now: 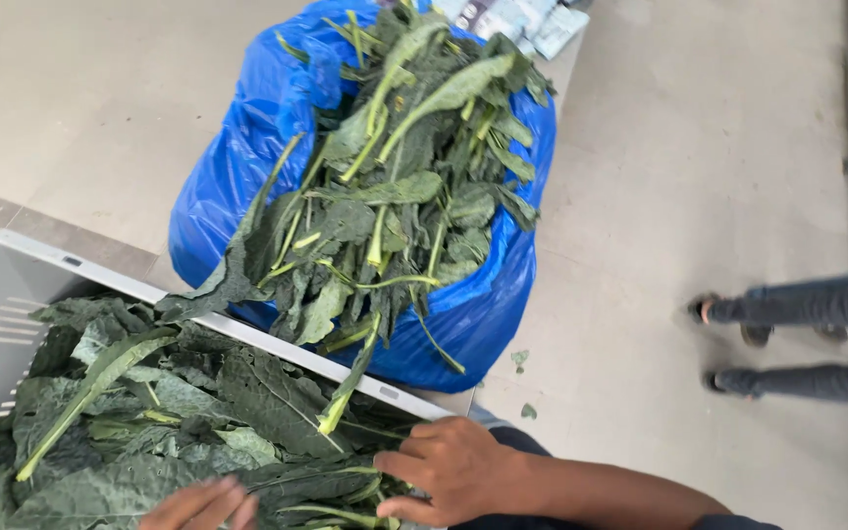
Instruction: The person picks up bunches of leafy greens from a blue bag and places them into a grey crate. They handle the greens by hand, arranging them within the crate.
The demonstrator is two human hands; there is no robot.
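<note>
Blue bag (247, 147) — pale packets (527, 22) behind

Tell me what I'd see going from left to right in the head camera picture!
Grey crate with dark leaves → left hand → blue bag piled with leafy stalks → right hand → another person's legs on the floor.

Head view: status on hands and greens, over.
Both hands open: right hand and left hand on kale leaves in grey crate. Blue bag beyond.
</note>
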